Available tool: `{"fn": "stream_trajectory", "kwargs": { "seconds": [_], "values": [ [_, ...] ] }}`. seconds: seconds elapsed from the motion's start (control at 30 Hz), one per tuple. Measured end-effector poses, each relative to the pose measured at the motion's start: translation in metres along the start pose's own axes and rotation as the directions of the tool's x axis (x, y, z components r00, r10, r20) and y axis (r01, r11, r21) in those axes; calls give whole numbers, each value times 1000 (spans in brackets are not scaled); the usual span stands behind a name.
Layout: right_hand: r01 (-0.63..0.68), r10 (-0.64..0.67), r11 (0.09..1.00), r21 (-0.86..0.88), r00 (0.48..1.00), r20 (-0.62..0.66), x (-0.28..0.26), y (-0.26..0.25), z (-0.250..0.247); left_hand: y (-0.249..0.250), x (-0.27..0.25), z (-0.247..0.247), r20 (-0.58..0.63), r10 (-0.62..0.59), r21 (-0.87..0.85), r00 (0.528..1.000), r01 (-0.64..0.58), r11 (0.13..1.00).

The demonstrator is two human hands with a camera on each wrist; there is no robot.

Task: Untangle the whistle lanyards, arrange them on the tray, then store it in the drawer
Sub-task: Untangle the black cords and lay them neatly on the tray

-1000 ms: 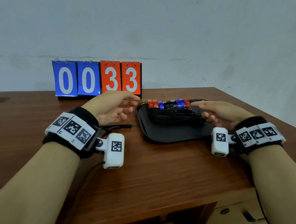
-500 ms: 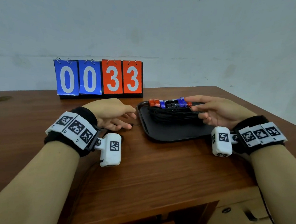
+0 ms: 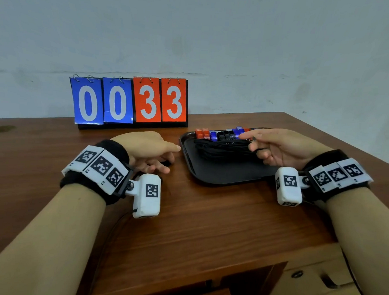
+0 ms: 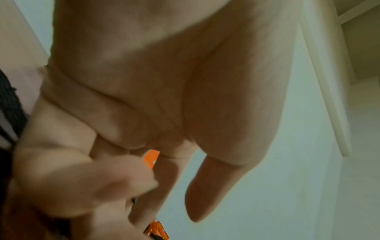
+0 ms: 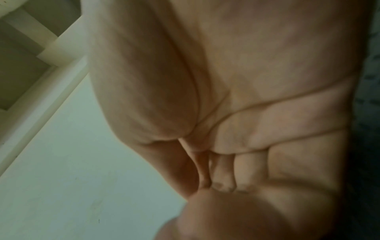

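A black tray (image 3: 221, 173) lies on the wooden desk, right of centre. Along its far edge stands a row of red, blue and black whistles (image 3: 219, 135), with their black lanyards (image 3: 222, 148) bundled just in front. My right hand (image 3: 254, 143) hovers over the tray's right side, its index finger stretched to the whistles and the other fingers loosely curled. Left of the tray, my left hand (image 3: 165, 161) rests on the desk with relaxed fingers and holds nothing. The wrist views show only palms: left hand (image 4: 154, 186), right hand (image 5: 216, 178).
A flip scoreboard (image 3: 128, 101) reading 0033 stands at the back of the desk against the wall. Light wooden drawer fronts (image 3: 312, 280) with a dark knob sit under the desk's front right edge. A dark cord runs from under my left wrist.
My right hand moved forward over the tray until its index finger reached the whistles. My left hand dropped from mid-air onto the desk beside the tray.
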State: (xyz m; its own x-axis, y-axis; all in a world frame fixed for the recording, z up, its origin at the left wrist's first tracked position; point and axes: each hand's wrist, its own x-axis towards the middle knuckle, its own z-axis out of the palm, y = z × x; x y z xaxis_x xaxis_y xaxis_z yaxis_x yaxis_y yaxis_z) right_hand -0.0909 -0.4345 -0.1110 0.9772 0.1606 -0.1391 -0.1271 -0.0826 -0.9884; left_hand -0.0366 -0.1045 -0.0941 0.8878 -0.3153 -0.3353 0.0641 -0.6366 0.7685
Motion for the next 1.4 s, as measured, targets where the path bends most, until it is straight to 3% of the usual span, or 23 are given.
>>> {"fn": "stream_trajectory", "kwargs": {
  "seconds": [0.1, 0.17, 0.33, 0.53, 0.63, 0.77, 0.87, 1.03, 1.2, 1.4],
  "values": [
    [0, 0, 1000, -12, 1000, 3, 0, 0, 0, 1, -2, -1, -34, 94, -67, 995, -96, 993],
    [6, -6, 1000, -19, 1000, 6, -1, -1, 1, 3, -5, -3, -29, 173, -209, 985, -175, 962],
    [58, -53, 997, -43, 994, 95, -8, -4, 7, 13, -23, 1, 123, 371, -473, 920, -275, 837],
    [130, -102, 989, -71, 943, 316, -16, -11, 18, 19, -32, 25, 266, 514, -535, 816, -319, 783],
    [111, -79, 991, -79, 940, 331, -15, -10, 23, 23, -33, 39, 275, 534, -495, 799, -359, 792],
    [175, -152, 976, -126, 972, 178, -13, -9, 30, 25, -34, 51, 287, 523, -448, 803, -369, 814],
    [263, -253, 959, -105, 962, 99, -12, -9, 33, 25, -35, 52, 276, 512, -476, 813, -347, 808],
    [300, -289, 952, -61, 947, 142, -14, -10, 36, 26, -36, 51, 302, 500, -478, 812, -325, 816],
    [334, -340, 940, 64, 934, 108, -14, -12, 32, 26, -35, 52, 370, 394, -380, 842, -249, 891],
    [342, -359, 928, 150, 927, 106, -17, -14, 25, 27, -31, 45, 257, 398, -426, 881, -266, 865]
  ]
}}
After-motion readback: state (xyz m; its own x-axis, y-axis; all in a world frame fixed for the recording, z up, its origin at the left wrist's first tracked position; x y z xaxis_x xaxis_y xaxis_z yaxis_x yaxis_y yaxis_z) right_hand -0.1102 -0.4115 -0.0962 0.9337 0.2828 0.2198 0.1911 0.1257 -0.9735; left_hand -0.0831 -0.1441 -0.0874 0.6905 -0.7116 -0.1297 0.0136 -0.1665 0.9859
